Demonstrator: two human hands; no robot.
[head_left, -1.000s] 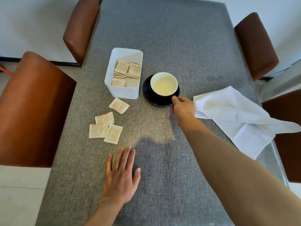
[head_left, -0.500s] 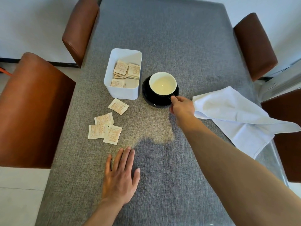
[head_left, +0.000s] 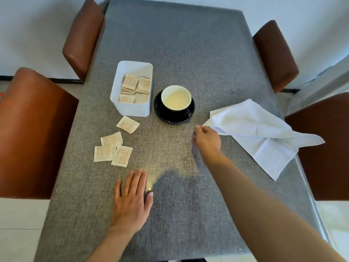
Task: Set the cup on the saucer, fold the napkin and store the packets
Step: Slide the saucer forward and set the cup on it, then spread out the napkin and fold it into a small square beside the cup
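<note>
Folding next: napkin [head_left: 264, 133] lying rumpled at table's [head_left: 188, 44] right edge. Right hand [head_left: 207, 140] loosely curled beside its near corner, gripping nothing clearly; left hand [head_left: 132, 201] flat, empty. Pinch corner, spread flat first.

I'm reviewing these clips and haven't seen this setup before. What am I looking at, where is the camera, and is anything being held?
There is no machine: a person wears a camera on the head, looking down at their own hands over a grey table. The left hand lies flat and empty. The right hand is at the near corner of a white napkin; whether it pinches it is unclear. A cup sits on a black saucer, beside a white bin of packets. Four loose packets lie on the table.
</note>
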